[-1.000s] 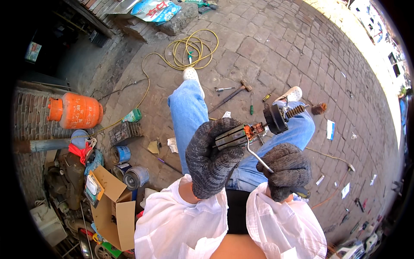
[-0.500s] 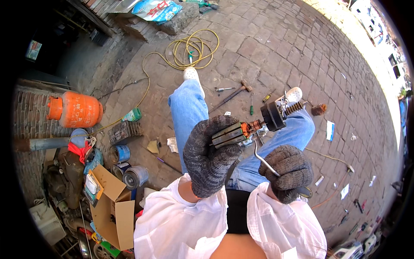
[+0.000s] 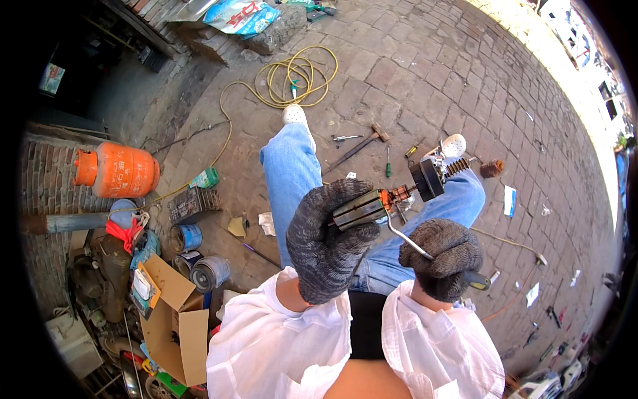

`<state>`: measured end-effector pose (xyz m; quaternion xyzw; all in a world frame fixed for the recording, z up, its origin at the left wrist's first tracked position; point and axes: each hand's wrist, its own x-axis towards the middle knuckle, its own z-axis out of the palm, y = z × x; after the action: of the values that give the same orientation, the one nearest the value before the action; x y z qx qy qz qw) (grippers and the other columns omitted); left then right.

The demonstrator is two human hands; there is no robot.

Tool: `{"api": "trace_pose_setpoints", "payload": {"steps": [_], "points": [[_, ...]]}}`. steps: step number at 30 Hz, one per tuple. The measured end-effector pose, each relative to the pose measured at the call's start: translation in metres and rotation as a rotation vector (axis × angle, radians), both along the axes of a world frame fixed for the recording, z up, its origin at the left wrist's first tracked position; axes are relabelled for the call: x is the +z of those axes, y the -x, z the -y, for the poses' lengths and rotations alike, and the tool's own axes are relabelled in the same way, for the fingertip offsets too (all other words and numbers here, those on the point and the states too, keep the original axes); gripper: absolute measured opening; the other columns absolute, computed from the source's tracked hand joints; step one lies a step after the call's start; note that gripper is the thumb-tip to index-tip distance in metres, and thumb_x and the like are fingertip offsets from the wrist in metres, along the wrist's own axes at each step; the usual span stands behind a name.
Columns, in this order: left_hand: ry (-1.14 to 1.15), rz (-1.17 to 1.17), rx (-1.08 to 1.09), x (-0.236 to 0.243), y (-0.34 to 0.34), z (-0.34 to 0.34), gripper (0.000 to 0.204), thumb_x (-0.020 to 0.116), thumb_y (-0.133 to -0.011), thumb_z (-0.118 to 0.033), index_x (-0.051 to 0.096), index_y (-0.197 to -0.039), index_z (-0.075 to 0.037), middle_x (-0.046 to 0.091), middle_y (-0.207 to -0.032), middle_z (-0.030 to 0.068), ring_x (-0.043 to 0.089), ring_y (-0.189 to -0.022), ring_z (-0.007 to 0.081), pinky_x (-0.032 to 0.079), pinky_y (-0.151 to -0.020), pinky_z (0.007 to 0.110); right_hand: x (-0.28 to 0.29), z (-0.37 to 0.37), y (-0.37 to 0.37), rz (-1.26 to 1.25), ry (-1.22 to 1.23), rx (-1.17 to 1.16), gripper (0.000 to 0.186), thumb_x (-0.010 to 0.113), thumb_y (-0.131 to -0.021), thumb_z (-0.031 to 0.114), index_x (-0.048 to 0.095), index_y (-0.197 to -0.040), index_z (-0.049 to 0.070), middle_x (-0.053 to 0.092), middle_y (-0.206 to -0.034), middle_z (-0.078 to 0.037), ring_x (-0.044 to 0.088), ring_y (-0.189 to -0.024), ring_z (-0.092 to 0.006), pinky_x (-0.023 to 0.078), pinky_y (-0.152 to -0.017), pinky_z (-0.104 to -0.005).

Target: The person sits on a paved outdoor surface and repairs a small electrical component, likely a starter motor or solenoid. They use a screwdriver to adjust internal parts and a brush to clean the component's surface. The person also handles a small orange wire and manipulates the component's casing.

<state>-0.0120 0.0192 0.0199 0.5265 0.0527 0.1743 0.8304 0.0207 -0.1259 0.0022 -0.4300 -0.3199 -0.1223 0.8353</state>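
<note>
My left hand (image 3: 325, 249), in a dark grey knit glove, is wrapped round the slotted steel core of a motor armature (image 3: 359, 211). Orange-red copper windings show past the core. Farther out along its shaft sit a black block-like housing (image 3: 427, 178) and a ribbed, spring-like end (image 3: 457, 166). My right hand (image 3: 444, 256), gloved alike, is closed on a tool with a bent metal shaft (image 3: 407, 239). Its dark and yellow handle end (image 3: 477, 280) sticks out beside the glove. The bent tip lies near the windings; whether they touch I cannot tell.
On the brick paving beyond my knees lie a hammer (image 3: 355, 149), a green screwdriver (image 3: 388, 161) and a coiled yellow cord (image 3: 292, 76). To the left are an orange gas cylinder (image 3: 123, 170), several paint cans (image 3: 211, 272) and an open cardboard box (image 3: 193, 336).
My left hand and the armature have shifted slightly right. My right hand has turned, so the tool's shaft tilts more sideways and its handle end shows farther out to the right.
</note>
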Motion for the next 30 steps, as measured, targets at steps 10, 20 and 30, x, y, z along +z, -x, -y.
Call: {"api": "trace_pose_setpoints", "payload": {"steps": [10, 20, 30], "points": [[-0.183, 0.013, 0.145, -0.005, 0.0, 0.003, 0.046, 0.073, -0.068, -0.004, 0.051, -0.108, 0.002, 0.058, -0.101, 0.0128, 0.059, -0.091, 0.0188, 0.048, -0.079, 0.029, -0.003, 0.0, 0.012, -0.161, 0.055, -0.033, 0.026, 0.062, -0.08, 0.027, 0.059, -0.071, 0.003, 0.057, -0.066, -0.013, 0.056, -0.051, -0.0273, 0.048, -0.045, -0.0378], [-0.156, 0.062, 0.102, -0.007, -0.001, -0.001, 0.045, 0.071, -0.07, -0.003, 0.05, -0.108, 0.003, 0.057, -0.104, 0.0134, 0.058, -0.092, 0.0196, 0.048, -0.08, 0.03, -0.018, 0.0, -0.017, 0.365, 0.184, 0.149, 0.022, 0.064, -0.073, 0.01, 0.06, -0.089, -0.004, 0.059, -0.091, -0.022, 0.061, -0.08, -0.0369, 0.05, -0.068, -0.0437], [-0.038, 0.011, -0.004, -0.013, -0.006, 0.002, 0.04, 0.066, -0.074, -0.002, 0.049, -0.111, 0.003, 0.057, -0.103, 0.0119, 0.057, -0.091, 0.0166, 0.048, -0.079, 0.028, 0.024, -0.004, -0.012, 0.617, 0.849, -0.198, 0.025, 0.069, -0.068, 0.021, 0.064, -0.087, 0.006, 0.06, -0.084, -0.017, 0.062, -0.074, -0.0284, 0.05, -0.066, -0.0354]]}}
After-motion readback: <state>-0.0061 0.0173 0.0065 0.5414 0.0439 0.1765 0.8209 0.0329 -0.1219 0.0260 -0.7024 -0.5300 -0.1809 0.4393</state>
